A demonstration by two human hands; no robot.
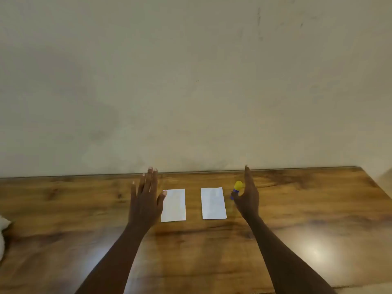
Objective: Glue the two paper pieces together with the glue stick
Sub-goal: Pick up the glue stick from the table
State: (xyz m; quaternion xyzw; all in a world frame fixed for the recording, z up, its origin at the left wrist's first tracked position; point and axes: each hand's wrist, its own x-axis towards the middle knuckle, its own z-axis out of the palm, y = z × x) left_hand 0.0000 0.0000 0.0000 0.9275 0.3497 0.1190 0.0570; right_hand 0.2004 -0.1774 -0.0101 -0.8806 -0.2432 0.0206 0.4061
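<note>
Two white paper pieces lie flat side by side on the wooden table (297,209), the left paper (174,205) and the right paper (213,203), with a gap between them. A glue stick (237,187) with a yellow cap and blue body stands just right of the right paper. My left hand (146,198) hovers flat with fingers spread at the left paper's left edge, its thumb over the paper's corner. My right hand (249,194) is held edge-on with fingers extended, right beside the glue stick and partly hiding its base. Neither hand holds anything.
A plain pale wall rises directly behind the table's far edge. Something white (3,234), like cloth, pokes in at the left edge. The table's right corner (360,168) falls off at the far right.
</note>
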